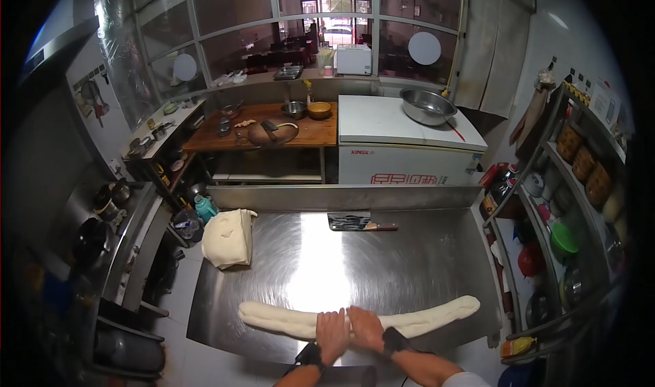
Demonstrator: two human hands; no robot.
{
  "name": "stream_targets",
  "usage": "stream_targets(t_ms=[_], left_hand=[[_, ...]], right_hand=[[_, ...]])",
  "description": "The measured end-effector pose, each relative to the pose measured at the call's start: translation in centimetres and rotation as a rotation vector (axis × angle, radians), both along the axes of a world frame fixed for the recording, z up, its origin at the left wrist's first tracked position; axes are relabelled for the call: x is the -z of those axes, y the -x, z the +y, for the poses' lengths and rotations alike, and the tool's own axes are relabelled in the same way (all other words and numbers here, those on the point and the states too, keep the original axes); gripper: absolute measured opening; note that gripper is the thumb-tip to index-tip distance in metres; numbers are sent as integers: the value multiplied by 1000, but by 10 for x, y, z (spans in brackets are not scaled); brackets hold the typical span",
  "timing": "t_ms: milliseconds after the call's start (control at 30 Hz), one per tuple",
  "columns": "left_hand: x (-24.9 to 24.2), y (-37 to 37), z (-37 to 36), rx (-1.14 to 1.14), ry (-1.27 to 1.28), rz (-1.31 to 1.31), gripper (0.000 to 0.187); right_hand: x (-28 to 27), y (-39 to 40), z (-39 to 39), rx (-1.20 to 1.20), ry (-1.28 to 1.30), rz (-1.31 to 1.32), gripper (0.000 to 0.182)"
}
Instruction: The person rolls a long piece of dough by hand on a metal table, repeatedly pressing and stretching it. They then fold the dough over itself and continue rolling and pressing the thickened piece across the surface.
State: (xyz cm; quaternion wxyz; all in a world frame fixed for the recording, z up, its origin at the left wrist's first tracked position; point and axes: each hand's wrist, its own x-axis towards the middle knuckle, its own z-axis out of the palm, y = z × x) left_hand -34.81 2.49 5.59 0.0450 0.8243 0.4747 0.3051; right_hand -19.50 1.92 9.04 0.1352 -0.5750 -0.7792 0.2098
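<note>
A long rope of dough [423, 319] lies crosswise on the steel worktop [409, 264], near its front edge. My left hand [333, 334] rests on the middle of the rope, its fingers curled over the top. Right beside it, my right hand [366, 328] is also closed on the dough, knuckles up. The two hands nearly touch, and the stretch of dough under them is hidden. Each wrist wears a dark band. Toward the back of the worktop lies a cleaver [351, 221] with a wooden handle. A large folded block of dough [228, 239] sits at the left edge.
Behind the worktop's raised back edge stand a wooden table [205, 138] and a white chest freezer [409, 158] with a steel basin [428, 106] on top. Shelves [546, 210] loaded with bowls and bottles line the right side. Cooking equipment [102, 233] stands along the left.
</note>
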Motion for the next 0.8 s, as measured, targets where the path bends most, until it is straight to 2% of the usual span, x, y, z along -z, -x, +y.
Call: stream_targets(t_ms=[33,100,133,200,233,267,300,367,400,433,500,533,567,633,667,733,800], left_hand=[[1,19,-18,103,93,-40,43],[1,41,-58,132,97,-71,44],[10,46,-76,64,112,-97,45],[42,56,-95,-2,135,-114,47],[68,56,-89,-26,148,-50,47],[82,57,-81,-50,162,15,48],[76,55,-63,-49,169,16,48],[40,45,-14,9,30,4,47],[63,39,4,-15,68,-137,37],[56,35,19,-16,73,-139,37],[41,29,52,9,104,79,23],[36,22,65,-12,77,77,16],[36,20,78,-6,80,78,16],[40,15,95,4,268,171,22],[43,10,102,-23,197,109,27],[54,6,111,-36,223,110,27],[49,2,118,-50,229,111,27]], right_hand=[[10,5,-22,-47,-114,-6,60],[-9,21,-46,-180,-4,117,51],[-5,27,-52,-176,-3,119,51],[12,42,-64,-237,-346,-106,36],[12,46,-55,-235,-347,-105,36],[14,49,-46,-193,-229,-96,31],[16,50,-39,-151,-104,-87,26],[35,46,-13,-87,-60,-70,22],[42,43,2,-24,-32,-54,19],[33,40,18,-24,-27,-56,19],[18,35,43,-15,114,-81,18],[31,33,54,12,193,-78,19],[41,31,62,17,196,-77,19],[60,26,68,52,154,15,22],[61,26,71,54,153,12,22],[58,27,79,176,251,7,25],[59,22,88,169,232,4,25]])
